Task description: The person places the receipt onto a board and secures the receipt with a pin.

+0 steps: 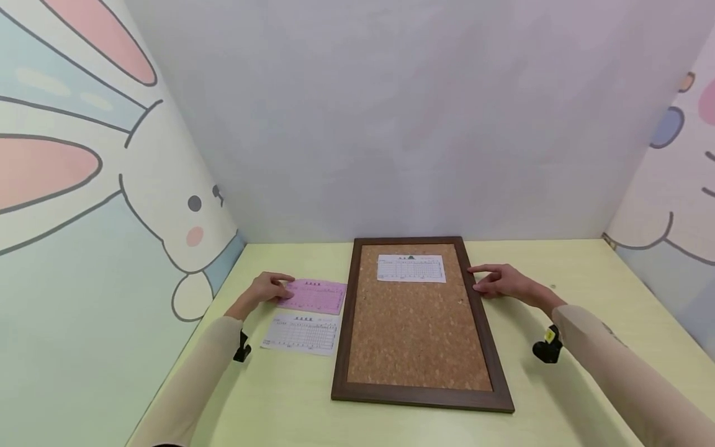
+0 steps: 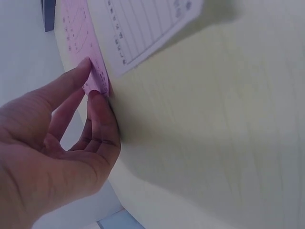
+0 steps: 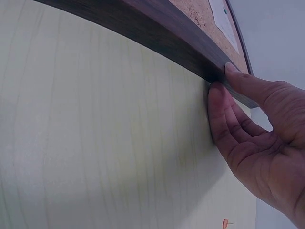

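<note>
We're risking creasing the pink form [image 1: 318,297]
Left hand [image 1: 265,288] pinching only one edge — right hand [image 1: 506,282] gripping the framed corkboard [image 1: 419,341]

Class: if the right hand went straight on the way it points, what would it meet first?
The right hand would first meet the corkboard's brown frame, along its right side; the fingers seem to touch it, though depth is unclear.

A hand could pass low over the pale tabletop [image 1: 274,397] between the left sleeve [image 1: 201,375] and the raised brown frame [image 1: 421,395] as far as the white sheet [image 1: 301,335] beside it, while the grey wall [image 1: 391,143] blocks movement past the frame's far edge.
</note>
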`<action>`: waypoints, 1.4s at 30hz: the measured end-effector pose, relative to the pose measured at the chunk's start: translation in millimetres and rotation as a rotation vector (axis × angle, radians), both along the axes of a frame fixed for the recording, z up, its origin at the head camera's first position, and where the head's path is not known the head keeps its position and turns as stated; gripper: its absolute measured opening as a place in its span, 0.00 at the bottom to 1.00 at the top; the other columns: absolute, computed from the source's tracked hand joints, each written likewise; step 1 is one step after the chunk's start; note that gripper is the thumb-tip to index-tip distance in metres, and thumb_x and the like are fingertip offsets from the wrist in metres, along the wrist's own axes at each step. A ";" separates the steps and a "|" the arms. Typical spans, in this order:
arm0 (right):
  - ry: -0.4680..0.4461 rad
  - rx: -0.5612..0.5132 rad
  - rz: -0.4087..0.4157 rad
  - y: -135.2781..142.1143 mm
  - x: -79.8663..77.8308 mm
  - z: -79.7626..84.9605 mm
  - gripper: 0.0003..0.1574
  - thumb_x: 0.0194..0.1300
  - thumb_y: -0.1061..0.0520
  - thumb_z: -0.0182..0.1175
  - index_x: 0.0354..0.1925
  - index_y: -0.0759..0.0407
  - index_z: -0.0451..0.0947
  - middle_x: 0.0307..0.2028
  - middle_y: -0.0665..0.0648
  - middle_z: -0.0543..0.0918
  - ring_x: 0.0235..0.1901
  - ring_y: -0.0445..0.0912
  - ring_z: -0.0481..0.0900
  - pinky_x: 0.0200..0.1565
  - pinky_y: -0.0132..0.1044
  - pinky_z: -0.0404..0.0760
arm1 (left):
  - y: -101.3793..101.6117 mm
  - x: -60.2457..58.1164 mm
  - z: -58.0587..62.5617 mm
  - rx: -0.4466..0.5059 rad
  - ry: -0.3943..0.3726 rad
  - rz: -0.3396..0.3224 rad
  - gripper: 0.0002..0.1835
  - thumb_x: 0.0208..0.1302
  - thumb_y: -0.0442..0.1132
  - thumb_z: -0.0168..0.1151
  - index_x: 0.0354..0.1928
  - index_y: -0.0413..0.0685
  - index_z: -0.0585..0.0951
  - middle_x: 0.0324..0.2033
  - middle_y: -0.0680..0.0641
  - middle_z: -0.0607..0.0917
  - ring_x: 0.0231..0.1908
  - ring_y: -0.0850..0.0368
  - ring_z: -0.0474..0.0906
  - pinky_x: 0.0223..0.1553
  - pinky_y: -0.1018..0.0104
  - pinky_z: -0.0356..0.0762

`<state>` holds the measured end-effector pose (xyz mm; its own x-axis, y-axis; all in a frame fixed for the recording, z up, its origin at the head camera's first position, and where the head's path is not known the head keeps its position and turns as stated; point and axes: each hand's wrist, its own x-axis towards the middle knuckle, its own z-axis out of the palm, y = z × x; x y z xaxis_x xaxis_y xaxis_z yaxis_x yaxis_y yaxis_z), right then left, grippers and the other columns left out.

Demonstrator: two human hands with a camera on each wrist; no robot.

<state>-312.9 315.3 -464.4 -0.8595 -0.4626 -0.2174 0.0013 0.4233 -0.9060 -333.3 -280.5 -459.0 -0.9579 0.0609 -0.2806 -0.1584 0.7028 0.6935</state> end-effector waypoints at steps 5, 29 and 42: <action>0.014 0.003 0.006 0.9 -0.6 0.1 0.38 0.75 0.62 0.58 0.74 0.76 0.56 0.46 0.63 0.87 0.40 0.38 0.87 0.44 0.36 0.87 | 0.8 -0.1 1.2 0.009 -0.003 0.008 0.23 0.63 0.35 0.71 0.59 0.36 0.81 0.34 0.46 0.79 0.33 0.57 0.75 0.34 0.70 0.72; 0.106 0.126 -0.026 -5.5 -2.3 5.7 0.35 0.72 0.62 0.61 0.70 0.76 0.63 0.46 0.68 0.87 0.39 0.43 0.85 0.37 0.36 0.83 | -1.7 2.8 1.1 0.018 -0.015 0.092 0.25 0.67 0.34 0.67 0.63 0.32 0.75 0.48 0.36 0.85 0.38 0.54 0.80 0.37 0.71 0.77; 0.204 0.127 -0.103 -41.5 -0.4 19.9 0.28 0.76 0.58 0.57 0.67 0.73 0.70 0.48 0.71 0.83 0.40 0.48 0.83 0.42 0.40 0.85 | -38.0 19.7 18.8 0.349 -0.102 0.125 0.29 0.73 0.35 0.60 0.71 0.28 0.67 0.44 0.48 0.86 0.36 0.65 0.81 0.43 0.72 0.83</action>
